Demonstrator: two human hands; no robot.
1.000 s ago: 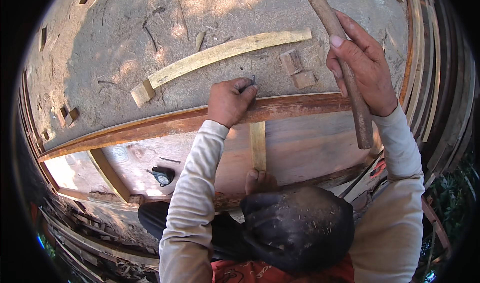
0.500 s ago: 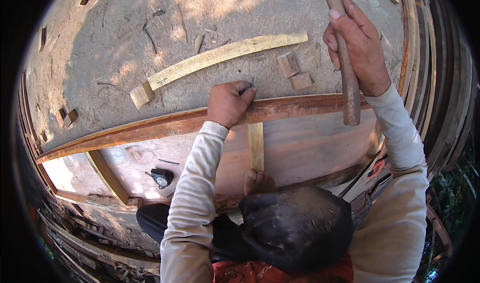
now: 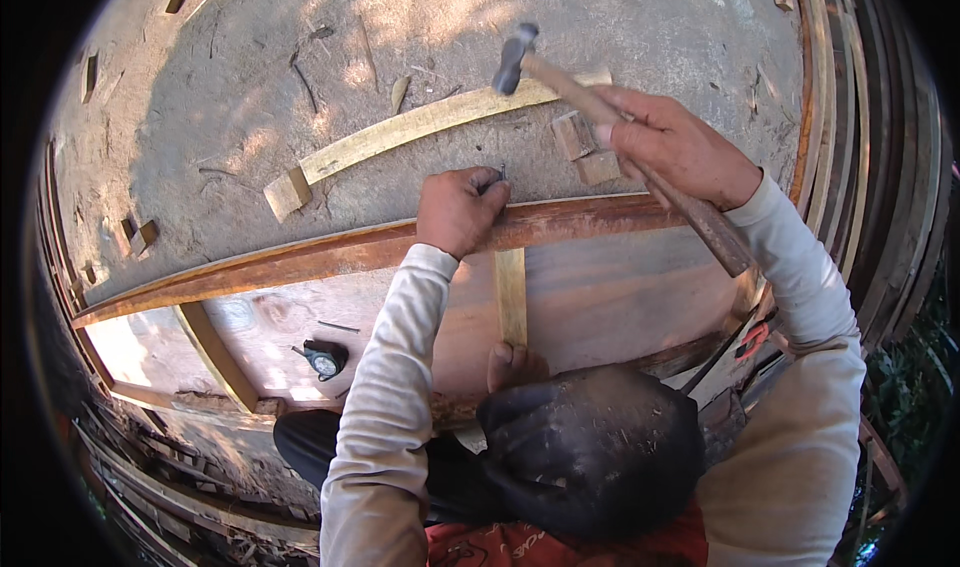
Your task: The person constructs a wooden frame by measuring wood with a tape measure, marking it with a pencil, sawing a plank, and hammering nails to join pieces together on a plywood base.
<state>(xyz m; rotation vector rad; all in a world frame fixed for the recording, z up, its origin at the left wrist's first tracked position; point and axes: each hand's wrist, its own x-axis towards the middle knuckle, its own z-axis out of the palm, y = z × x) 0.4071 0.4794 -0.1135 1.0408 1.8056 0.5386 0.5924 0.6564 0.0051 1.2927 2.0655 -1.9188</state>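
My left hand (image 3: pixel 460 207) rests on the long reddish-brown frame board (image 3: pixel 350 254), its thumb and forefinger pinching a nail (image 3: pixel 503 172) at the board's far edge. Below that spot, a pale yellow crosspiece (image 3: pixel 511 295) meets the board, and my bare foot (image 3: pixel 516 365) is at its near end. My right hand (image 3: pixel 685 147) is wrapped round the wooden handle of a hammer (image 3: pixel 572 89). The dark metal head hangs in the air beyond the nail, slightly to its right, apart from it.
Beyond the frame, a curved yellow strip (image 3: pixel 420 121) and small wood blocks (image 3: pixel 573 136) lie on the dusty ground. A tape measure (image 3: pixel 322 359) sits on the plywood panel (image 3: pixel 610 292). Red-handled pliers (image 3: pixel 752 341) lie at the right, near stacked planks (image 3: pixel 875 117).
The hammer has swung down from the upper right, bringing its head into view, and my right hand has lowered with it. My left hand keeps its pinch on the nail.
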